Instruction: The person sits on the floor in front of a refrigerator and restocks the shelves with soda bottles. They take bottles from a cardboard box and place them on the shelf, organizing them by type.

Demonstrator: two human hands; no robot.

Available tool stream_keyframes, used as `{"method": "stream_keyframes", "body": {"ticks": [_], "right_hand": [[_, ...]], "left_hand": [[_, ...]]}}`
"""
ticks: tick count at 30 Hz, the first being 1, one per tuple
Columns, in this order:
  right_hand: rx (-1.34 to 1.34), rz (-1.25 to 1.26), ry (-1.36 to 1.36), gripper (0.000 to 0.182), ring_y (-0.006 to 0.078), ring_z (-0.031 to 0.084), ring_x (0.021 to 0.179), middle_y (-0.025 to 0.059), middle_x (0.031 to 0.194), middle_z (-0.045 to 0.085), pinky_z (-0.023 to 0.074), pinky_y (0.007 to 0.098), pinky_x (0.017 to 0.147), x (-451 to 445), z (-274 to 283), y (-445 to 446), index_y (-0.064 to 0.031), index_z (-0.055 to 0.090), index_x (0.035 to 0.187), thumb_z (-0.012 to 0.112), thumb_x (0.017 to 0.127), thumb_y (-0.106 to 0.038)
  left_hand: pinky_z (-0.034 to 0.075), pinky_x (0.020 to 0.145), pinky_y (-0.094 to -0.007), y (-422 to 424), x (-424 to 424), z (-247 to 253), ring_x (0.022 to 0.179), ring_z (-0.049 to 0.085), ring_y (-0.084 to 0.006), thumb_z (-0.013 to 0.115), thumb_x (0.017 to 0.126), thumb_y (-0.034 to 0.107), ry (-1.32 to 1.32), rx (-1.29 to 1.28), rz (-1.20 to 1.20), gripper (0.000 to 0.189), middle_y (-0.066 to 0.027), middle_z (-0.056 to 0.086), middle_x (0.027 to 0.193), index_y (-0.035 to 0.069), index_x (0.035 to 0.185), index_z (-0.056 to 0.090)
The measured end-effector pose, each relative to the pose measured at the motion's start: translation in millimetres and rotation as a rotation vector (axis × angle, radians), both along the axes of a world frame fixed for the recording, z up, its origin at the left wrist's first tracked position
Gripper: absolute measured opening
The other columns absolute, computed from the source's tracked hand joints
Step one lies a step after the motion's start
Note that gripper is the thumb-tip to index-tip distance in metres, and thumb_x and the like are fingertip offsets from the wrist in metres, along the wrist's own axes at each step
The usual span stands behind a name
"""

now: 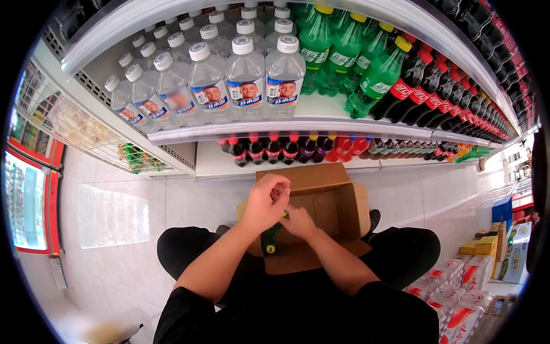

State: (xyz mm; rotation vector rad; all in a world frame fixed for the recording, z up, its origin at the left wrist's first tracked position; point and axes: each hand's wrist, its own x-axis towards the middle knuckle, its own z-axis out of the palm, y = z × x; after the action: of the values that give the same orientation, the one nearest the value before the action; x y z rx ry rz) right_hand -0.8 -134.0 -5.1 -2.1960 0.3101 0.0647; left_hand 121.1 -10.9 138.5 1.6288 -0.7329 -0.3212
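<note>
Between my knees on the tiled floor stands an open cardboard box, its flaps folded outward. My left hand is raised over the box's left side with fingers curled; whether anything is inside them is hidden. Just below and to the right, my slightly blurred right hand has thumb and forefinger around the yellow cap of a green plastic soda bottle, partly covered by my hands. A second yellow-capped green bottle shows its cap at the box's near left corner.
Ahead, a shelf carries clear water bottles, green soda bottles and cola bottles. The front green bottle leans right. More bottles line the bottom shelf. Shrink-wrapped packs are stacked at right; a wire rack stands left.
</note>
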Motion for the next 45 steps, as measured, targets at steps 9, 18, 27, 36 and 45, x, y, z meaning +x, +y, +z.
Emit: {"method": "stream_keyframes", "body": {"ticks": [9, 18, 27, 36, 45], "right_hand": [[0.147, -0.220, -0.448, 0.027, 0.0150, 0.066, 0.087, 0.0082, 0.092, 0.068, 0.0541, 0.0320, 0.079, 29, 170, -96, -0.0041, 0.065, 0.111, 0.079, 0.093, -0.017], [0.179, -0.186, -0.561, 0.022, 0.0064, 0.058, 0.080, 0.0026, 0.089, 0.066, 0.0495, 0.0253, 0.070, 57, 302, -126, -0.0006, 0.065, 0.105, 0.076, 0.099, -0.018], [0.448, 0.320, -0.590, 0.034, 0.0108, 0.069, 0.089, 0.0110, 0.109, 0.074, 0.0558, 0.0251, 0.073, 64, 350, -116, -0.0045, 0.058, 0.129, 0.065, 0.107, -0.029], [-0.088, 0.091, -0.363, 0.024, 0.0140, 0.066, 0.071, 0.0070, 0.088, 0.071, 0.0514, 0.0307, 0.065, 60, 353, -101, -0.0073, 0.067, 0.108, 0.081, 0.089, -0.014], [-0.507, 0.166, -0.649, 0.025, 0.0317, 0.069, 0.095, 0.0146, 0.105, 0.069, 0.0567, 0.0372, 0.080, 42, 404, -120, -0.0024, 0.066, 0.108, 0.076, 0.086, 0.003]], "left_hand": [[0.053, 0.097, -0.0453, 2, 1, 17, 0.113, 0.068, -0.0380, 0.080, 0.094, 0.029, -0.041, 0.407, -0.218, 0.054, -0.0203, 0.067, 0.118, 0.002, 0.134, 0.055], [0.056, 0.095, -0.0432, -5, -7, 16, 0.115, 0.067, -0.0266, 0.081, 0.094, 0.022, 0.362, 0.066, -0.548, 0.065, -0.0165, 0.066, 0.129, 0.001, 0.144, 0.045], [0.062, 0.087, -0.0405, 0, -7, 25, 0.106, 0.072, -0.0266, 0.078, 0.096, 0.013, 1.007, -0.358, -0.723, 0.069, -0.0144, 0.064, 0.132, 0.004, 0.153, 0.039], [0.060, 0.089, -0.0357, -11, -13, -6, 0.106, 0.071, -0.0206, 0.077, 0.093, -0.003, 0.573, -0.224, -0.249, 0.070, -0.0120, 0.064, 0.133, 0.004, 0.153, 0.043], [0.056, 0.076, -0.0288, -6, -16, 0, 0.091, 0.069, -0.0132, 0.073, 0.095, 0.002, 0.348, -0.114, -0.102, 0.054, -0.0113, 0.066, 0.123, 0.007, 0.145, 0.053]]}}
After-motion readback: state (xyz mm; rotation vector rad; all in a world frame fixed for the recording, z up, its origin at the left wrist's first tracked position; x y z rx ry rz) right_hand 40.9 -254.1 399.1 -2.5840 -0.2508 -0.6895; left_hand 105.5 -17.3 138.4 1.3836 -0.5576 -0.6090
